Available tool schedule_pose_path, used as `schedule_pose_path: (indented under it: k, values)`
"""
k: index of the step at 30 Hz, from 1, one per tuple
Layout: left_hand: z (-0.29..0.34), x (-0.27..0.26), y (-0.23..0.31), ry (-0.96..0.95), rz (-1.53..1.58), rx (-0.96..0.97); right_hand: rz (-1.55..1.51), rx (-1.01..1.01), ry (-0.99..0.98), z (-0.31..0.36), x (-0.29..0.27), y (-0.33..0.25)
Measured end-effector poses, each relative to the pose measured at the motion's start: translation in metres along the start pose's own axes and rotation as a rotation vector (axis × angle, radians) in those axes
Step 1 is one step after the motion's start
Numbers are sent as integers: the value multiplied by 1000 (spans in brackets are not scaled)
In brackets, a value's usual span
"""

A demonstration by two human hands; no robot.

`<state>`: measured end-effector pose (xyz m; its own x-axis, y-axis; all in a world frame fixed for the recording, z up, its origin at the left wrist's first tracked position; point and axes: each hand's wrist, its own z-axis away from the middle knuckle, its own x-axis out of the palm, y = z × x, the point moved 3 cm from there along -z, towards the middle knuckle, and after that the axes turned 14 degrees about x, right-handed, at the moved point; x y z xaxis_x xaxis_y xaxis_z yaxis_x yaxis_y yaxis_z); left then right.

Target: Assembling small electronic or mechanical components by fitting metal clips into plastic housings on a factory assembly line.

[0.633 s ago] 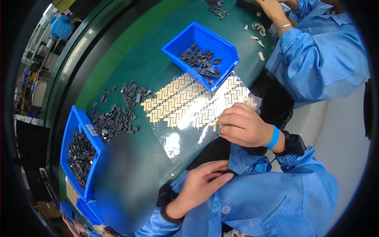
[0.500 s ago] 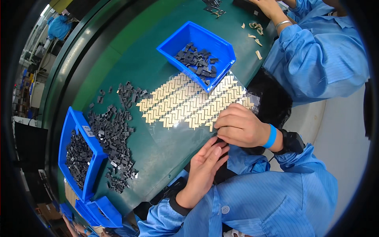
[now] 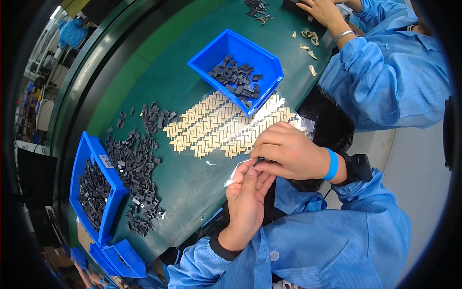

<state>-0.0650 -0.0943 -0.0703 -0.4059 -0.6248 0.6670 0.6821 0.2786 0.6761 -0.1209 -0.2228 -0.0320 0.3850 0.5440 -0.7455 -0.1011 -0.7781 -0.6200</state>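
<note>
My left hand [image 3: 246, 204] is raised palm up at the table's near edge, thumb pressed toward its fingers. Over it, my right hand [image 3: 294, 153], with a blue band at the wrist, comes in from the right, its fingertips meeting the left ones. Between the fingertips of both hands is a small black plastic piece [image 3: 260, 160], mostly covered. Just beyond the hands lies a clear sheet of cream stickers [image 3: 202, 130] in a zigzag pattern. A blue bin [image 3: 204, 60] with several black pieces rests on the sheet's far edge.
A heap of loose black pieces [image 3: 137, 168] covers the left part of the green table [image 3: 159, 77]. Beside it stands a fuller blue bin [image 3: 114, 212]. Cream scraps [image 3: 312, 70] lie at far right, near a co-worker's hand [image 3: 327, 12]. Smaller blue bins [image 3: 126, 257] sit lower left.
Both hands have shifted slightly left and closed together; the left thumb has come down to its fingers. The view has moved slightly. The co-worker's hand has moved a little.
</note>
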Motion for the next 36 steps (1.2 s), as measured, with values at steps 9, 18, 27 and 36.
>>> schedule_pose_path:
  k: [9,18,27,36]
  values:
    - [-2,1,-3,34,-52,-11,111,49,-63,-11,5,-1]
    - [3,0,6,32,-62,-185,-229,195,245,-9,-5,14]
    - [31,-5,43,-138,-242,230,37,-293,407,16,7,-44]
    - [36,-15,61,-102,-58,134,-441,-172,155,0,8,-48]
